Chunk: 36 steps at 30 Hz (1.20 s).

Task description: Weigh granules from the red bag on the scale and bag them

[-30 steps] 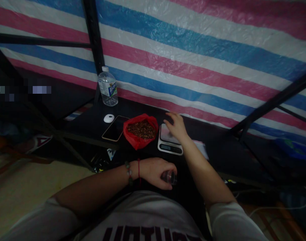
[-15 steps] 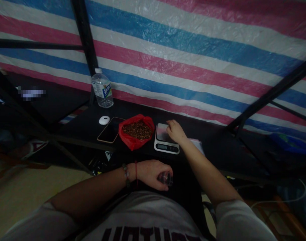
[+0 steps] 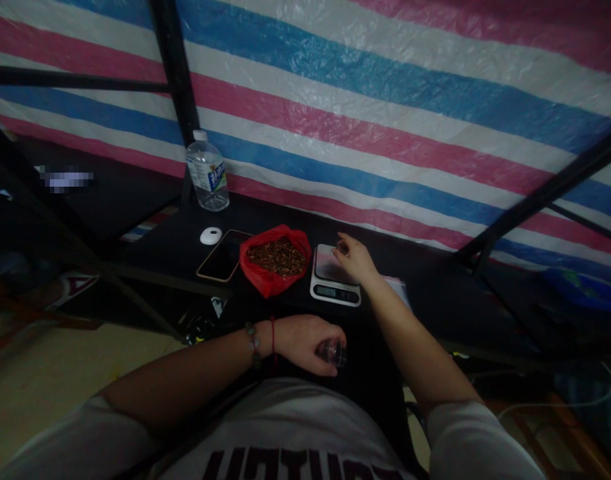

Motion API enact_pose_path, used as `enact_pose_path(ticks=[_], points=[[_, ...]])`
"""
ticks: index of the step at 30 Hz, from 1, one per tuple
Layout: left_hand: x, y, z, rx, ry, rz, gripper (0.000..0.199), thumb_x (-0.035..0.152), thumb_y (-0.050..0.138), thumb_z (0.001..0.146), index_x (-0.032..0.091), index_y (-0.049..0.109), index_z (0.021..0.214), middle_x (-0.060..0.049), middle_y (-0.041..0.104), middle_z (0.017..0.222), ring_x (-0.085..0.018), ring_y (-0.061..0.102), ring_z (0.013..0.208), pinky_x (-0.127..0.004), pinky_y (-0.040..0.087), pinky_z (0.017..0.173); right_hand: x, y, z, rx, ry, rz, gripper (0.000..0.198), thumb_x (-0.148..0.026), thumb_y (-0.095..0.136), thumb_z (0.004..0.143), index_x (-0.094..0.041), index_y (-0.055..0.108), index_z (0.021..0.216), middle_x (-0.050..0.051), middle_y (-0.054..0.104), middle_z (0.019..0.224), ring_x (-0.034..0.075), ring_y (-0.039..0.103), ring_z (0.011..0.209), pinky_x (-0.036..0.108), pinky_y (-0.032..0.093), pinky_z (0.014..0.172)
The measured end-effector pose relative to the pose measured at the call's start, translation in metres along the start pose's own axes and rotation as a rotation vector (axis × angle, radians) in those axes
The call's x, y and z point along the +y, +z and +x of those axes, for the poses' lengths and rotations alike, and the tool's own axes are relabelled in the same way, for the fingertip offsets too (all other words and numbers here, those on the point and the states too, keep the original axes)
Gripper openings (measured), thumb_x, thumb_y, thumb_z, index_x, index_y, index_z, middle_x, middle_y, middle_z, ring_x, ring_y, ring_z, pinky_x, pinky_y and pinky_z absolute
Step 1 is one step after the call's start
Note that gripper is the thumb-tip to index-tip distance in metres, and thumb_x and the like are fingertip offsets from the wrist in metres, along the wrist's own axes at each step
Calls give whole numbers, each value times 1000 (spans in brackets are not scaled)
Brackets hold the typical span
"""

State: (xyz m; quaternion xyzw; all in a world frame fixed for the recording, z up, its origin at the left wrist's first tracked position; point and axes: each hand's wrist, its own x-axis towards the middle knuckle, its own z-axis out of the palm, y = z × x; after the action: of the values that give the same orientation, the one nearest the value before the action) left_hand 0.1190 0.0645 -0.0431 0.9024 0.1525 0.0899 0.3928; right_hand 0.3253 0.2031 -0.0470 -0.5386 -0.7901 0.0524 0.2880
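Mostly see-through container (image 3: 334, 352) in left grip (image 3: 305, 341)

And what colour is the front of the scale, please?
The scale has a white front with a black panel, seen best in the head view.

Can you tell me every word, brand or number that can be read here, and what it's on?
Nothing reads with certainty.
Bottle: its label bears large characters, too blurred to quote.
Scale: its display is lit, but any digits are too small to make out.
Shirt: large dark letters, cut off by the picture's bottom edge; no whole word can be read.
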Motion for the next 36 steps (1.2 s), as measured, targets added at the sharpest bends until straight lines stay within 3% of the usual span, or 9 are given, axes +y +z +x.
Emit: enact_pose_path(ticks=[5,9,11,13,16,22,28,32,36], points=[[1,0,-1,11,15,11,42,39,71,74,21,58,109,-1,69,89,-13,63,74,-21,47,66,1,10,-8,-96,-17,-63,54,-28,60,82,-14,51,133,15,65,117,25,61,106,42,44,98],[0,-4,-2,56,-5,34,40,39,72,72,21,60,106,0,70,88,-14,64,74,-21,47,65,4,-4,-12,100,-15,-58,61,-38,58,84,-16,44,139,17,50,137,30,44,128,49,35,106],[-3,-9,-2,171,-77,60,33,37,70,73,21,61,101,0,69,85,-15,64,73,-23,46,64,9,-15,-15,240,24,-14,56,-41,53,87,-16,45,137,17,51,135,29,46,125,49,37,104],[-9,-15,-3,370,-196,58,27,35,64,76,20,61,99,-1,68,84,-15,63,72,-24,47,65,17,-24,-21,358,87,37,51,-41,49,88,-17,48,133,16,54,130,27,53,113,47,43,97],[-26,-26,-3,656,-367,-16,27,37,58,80,18,59,100,-3,68,87,-17,64,76,-28,48,70,29,-29,-38,428,185,102,46,-42,48,88,-16,53,127,16,56,123,24,58,95,43,48,87],[-64,-33,1,861,-478,-179,36,45,62,76,18,59,100,-6,68,97,-21,64,88,-34,49,82,43,-26,-74,365,208,96,31,-31,46,86,-17,65,105,14,63,107,25,58,99,44,48,89],[-87,-34,8,1037,-446,-411,38,47,62,74,15,57,94,-6,67,94,-20,64,89,-35,48,87,53,-37,-88,277,221,31,27,-25,48,83,-17,68,98,12,65,100,25,62,93,43,50,85],[-87,-34,6,1066,-410,-444,40,46,65,74,16,56,97,-9,66,108,-21,62,101,-38,46,94,56,-35,-89,260,231,23,27,-24,46,84,-18,69,98,12,66,100,26,63,95,44,50,87],[-79,-33,3,990,-291,-470,39,43,64,77,17,52,102,-10,66,109,-22,61,104,-40,44,96,52,-27,-87,253,237,49,29,-24,44,85,-18,68,100,12,67,103,26,62,99,44,49,91]])
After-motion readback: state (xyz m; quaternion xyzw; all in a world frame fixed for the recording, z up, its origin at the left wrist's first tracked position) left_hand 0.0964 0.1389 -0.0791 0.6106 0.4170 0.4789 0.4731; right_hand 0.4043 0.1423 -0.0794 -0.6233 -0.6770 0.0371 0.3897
